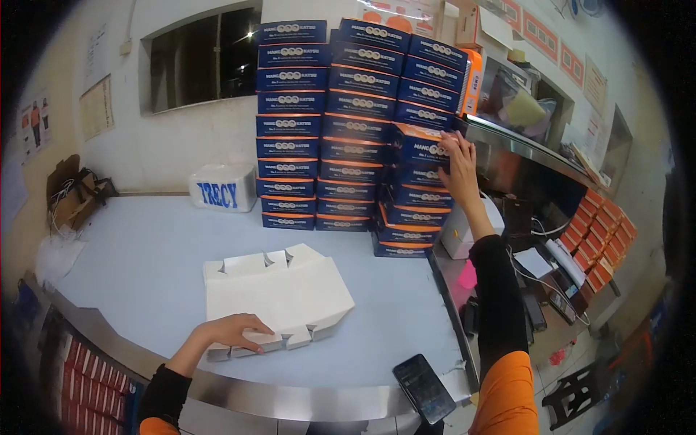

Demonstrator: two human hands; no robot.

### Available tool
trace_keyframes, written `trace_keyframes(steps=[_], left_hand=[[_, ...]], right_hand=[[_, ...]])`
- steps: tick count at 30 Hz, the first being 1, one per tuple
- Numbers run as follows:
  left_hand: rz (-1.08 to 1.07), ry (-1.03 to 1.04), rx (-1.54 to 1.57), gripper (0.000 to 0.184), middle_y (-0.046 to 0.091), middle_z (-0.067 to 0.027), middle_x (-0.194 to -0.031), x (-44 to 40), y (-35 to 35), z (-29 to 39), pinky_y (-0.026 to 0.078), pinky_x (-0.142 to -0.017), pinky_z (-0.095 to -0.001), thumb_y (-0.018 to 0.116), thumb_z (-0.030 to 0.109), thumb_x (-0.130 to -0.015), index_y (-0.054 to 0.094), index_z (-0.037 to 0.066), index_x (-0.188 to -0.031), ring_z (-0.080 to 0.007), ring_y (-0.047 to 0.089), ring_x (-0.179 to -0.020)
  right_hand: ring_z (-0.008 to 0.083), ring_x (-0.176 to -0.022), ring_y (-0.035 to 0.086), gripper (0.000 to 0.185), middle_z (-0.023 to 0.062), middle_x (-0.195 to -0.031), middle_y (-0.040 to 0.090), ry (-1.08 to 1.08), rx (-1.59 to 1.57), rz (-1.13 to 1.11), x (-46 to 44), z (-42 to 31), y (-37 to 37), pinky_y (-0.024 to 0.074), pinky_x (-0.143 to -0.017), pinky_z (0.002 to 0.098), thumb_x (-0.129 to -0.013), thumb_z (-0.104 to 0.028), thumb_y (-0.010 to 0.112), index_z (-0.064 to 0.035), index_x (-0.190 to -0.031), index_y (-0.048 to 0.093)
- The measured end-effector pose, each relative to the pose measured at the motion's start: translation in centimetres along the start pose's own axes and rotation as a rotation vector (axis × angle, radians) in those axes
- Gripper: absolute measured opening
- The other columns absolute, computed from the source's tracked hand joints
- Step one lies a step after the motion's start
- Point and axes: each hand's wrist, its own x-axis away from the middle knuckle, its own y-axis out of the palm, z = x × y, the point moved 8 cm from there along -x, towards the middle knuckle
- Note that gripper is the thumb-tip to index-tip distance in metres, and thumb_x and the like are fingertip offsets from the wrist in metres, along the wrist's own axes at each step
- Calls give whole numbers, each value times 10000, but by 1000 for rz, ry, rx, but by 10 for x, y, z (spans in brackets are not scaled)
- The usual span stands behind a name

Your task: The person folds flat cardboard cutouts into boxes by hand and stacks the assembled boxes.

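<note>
My left hand (238,333) lies palm down with its fingers stretched out along the near edge of several flat white cardboard box blanks (279,293). These blanks are layered on the table, with notched flaps at both long edges. Up at the right, my right hand (460,163) touches the right front corner of a dark blue and orange Mang Katsu box (417,148). Its fingers are extended and apart over the box's top edge and side. That box tops a slightly uneven front stack; whether the fingers bear any of its weight cannot be seen.
Tall columns of matching boxes (290,127) stand against the wall. A white plastic-wrapped pack (223,188) sits left of them on the grey-blue table (138,246). A phone (424,388) lies at the front edge. Cables, devices and orange boxes (598,235) crowd the right counter.
</note>
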Motion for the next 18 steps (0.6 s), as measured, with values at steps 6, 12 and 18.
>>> trace_keyframes(steps=[6, 12, 18], left_hand=[[-100, 10, 275, 384, 587, -66, -1103, -4, -7, -28, 420, -908, -302, 682, 319, -831, 628, 125, -1159, -190, 523, -1071], [155, -166, 297, 251, 559, 5, -652, 5, -30, -46, 443, -642, -259, 558, 227, -921, 668, 3, -941, -91, 478, -656], [781, 16, 402, 193, 455, -5, -610, 80, -107, 77, 370, -540, -252, 569, 119, -897, 553, -31, -776, -80, 429, -596]], right_hand=[[344, -1365, 239, 649, 56, -1477, 292, 143, 55, -124, 19, 8, 33, 162, -1078, 603, -686, -32, 657, -196, -1284, 464], [339, -1262, 384, 537, 148, -1341, 430, 93, -154, 60, 51, -103, -6, 299, -1016, 478, -688, -31, 652, -95, -1206, 526], [267, -1108, 534, 558, 123, -1247, 542, -248, -1031, -557, 112, -311, -112, 424, -903, 392, -708, -52, 685, -97, -1241, 523]])
